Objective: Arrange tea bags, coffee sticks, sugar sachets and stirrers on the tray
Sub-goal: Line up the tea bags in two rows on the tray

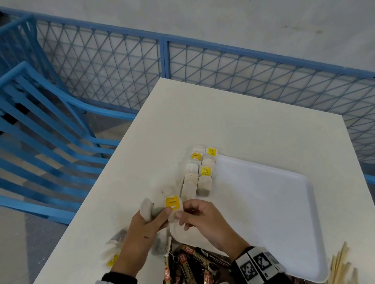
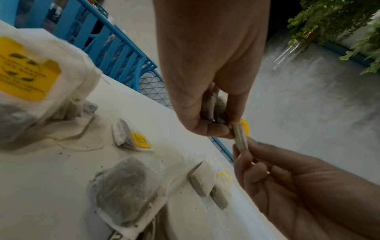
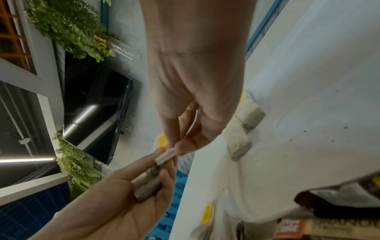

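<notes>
While both hands meet at 6 o'clock on the worktop (image 1: 236, 120), the right hand (image 1: 201, 219) fingers pinch one tea bag (image 1: 173, 206) by its edge; the left hand (image 1: 143, 226) fingers grip that bag plus a small bundle. Two rows of tea bags (image 1: 199, 170) line the tray (image 1: 277, 213) along its 9 o'clock rim. Judged early: loose tea bags (image 1: 112, 248), coffee sticks (image 1: 187, 269) and stirrers (image 1: 339, 264) remain off-tray; sugar sachets not identifiable.
</notes>
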The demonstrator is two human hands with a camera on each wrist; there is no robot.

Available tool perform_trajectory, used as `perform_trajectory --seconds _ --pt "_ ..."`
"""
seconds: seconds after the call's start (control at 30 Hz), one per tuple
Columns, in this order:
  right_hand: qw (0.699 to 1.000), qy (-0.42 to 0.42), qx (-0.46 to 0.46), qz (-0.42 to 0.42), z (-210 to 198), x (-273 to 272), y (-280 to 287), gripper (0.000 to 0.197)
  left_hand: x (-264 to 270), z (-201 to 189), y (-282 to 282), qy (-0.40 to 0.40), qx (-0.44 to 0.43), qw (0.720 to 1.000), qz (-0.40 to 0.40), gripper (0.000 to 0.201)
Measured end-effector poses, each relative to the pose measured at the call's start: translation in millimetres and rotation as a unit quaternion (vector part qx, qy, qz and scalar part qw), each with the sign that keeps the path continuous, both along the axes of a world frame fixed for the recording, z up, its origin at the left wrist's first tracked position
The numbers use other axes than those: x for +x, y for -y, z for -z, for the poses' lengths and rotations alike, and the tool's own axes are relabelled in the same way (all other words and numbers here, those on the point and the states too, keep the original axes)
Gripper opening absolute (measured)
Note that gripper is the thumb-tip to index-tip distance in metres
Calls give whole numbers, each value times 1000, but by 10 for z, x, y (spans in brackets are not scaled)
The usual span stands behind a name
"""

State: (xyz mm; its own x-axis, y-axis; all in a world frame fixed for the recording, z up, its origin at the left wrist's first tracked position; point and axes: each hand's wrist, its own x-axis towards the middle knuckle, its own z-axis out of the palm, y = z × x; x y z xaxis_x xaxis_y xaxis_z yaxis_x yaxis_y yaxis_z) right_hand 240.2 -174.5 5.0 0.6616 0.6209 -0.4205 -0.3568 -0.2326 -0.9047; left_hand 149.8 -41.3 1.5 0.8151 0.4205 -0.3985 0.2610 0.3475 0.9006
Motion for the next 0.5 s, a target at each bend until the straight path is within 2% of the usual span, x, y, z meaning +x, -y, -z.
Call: perform_trajectory --seconds 0.13,0.2,0.37,0.5 --pt "998 -34 17 56 59 53 70 7 -10 2 -22 -1 -16 1000 -23 19" --pt "994 -48 9 103 114 94 115 5 -27 -8 -40 10 -34 999 -33 26" --pt "967 -14 -97 233 360 240 217 7 -39 -47 -45 1 -31 999 -34 18" --pt "960 19 -146 239 494 318 210 10 -38 -68 -35 -11 -21 1000 -21 17"
